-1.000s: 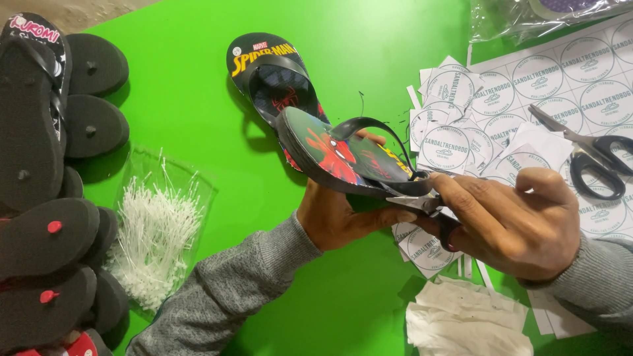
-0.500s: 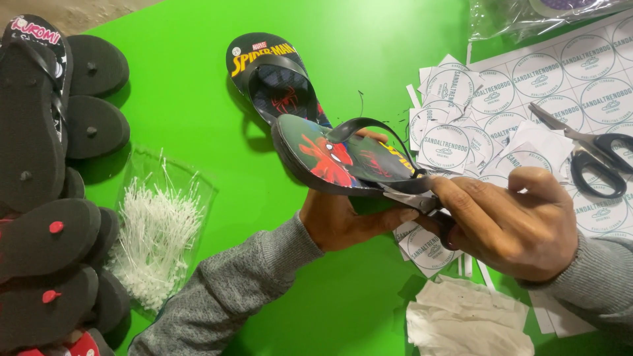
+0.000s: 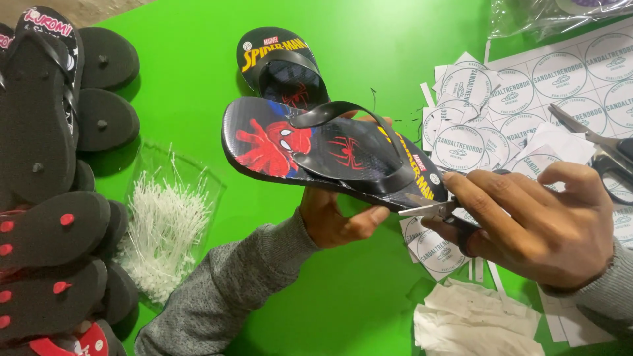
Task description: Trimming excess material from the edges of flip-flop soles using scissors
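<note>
Both hands grip as before: left [image 3: 336,221] has tilted the sandal [image 3: 330,151] flatter, right [image 3: 534,224] pinches scissors [image 3: 432,209].

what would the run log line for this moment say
left hand: holds black printed rubber flip-flop from below | right hand: small metal scissors at its heel edge | surface: green table

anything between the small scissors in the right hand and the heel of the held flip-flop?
Nothing visible. The small scissors in the right hand already meet the heel edge of the flip-flop, which the left hand holds from below.
</note>
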